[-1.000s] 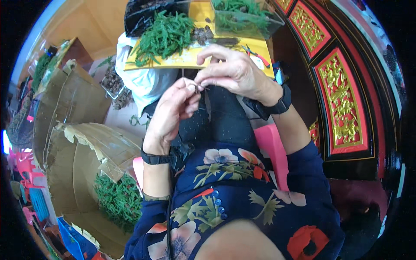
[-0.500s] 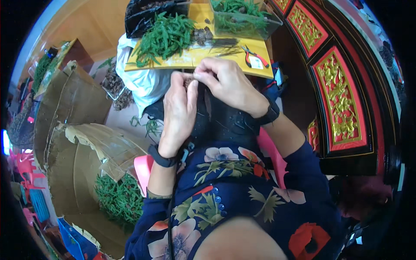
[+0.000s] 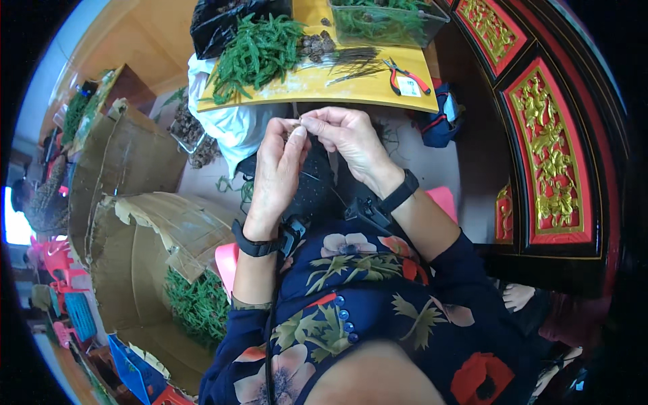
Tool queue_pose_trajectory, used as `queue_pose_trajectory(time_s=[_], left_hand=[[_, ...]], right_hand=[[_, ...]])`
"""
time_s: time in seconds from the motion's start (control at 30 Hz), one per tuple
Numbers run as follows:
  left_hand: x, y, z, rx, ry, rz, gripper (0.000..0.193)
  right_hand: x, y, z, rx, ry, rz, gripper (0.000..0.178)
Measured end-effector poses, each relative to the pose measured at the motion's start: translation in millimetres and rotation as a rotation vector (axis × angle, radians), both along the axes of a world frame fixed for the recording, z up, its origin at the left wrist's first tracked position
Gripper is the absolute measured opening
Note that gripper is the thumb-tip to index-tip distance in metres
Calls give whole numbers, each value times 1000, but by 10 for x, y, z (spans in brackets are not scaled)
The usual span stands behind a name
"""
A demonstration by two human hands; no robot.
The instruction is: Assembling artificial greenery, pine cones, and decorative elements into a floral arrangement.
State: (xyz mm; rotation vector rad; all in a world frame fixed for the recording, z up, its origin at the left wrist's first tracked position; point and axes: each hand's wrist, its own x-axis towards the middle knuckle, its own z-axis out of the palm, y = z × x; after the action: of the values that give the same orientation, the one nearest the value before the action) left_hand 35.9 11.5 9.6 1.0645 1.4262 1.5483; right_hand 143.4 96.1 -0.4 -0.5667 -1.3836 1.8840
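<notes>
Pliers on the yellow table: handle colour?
Red with black on the pliers' handles; shows best in the head view.

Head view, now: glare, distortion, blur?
Head view: fisheye bows the carved panels and yellow tabletop, corners black; a bright patch at far left is washed out; left hand and right hand look fairly sharp, but the brown piece in the left is hard to make out.

The scene is viewed from the wearer's head through one wide fisheye camera, pointed down and forward; the floral top [image 3: 368, 300] is seen closest, the hands [image 3: 278, 165] farther out, the counter [image 3: 368, 96] beyond.
</notes>
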Motion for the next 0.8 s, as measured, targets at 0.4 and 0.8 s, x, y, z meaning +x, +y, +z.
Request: queue_pose_trajectory(time_s=[0.4, 0.8], left_hand=[[-890, 1190, 255, 198, 1039, 299, 28], [-2000, 2383, 392, -71, 1616, 374, 21]], right_hand=[[269, 493, -278, -228, 91, -99, 17], [319, 556, -608, -419, 73, -60, 16]])
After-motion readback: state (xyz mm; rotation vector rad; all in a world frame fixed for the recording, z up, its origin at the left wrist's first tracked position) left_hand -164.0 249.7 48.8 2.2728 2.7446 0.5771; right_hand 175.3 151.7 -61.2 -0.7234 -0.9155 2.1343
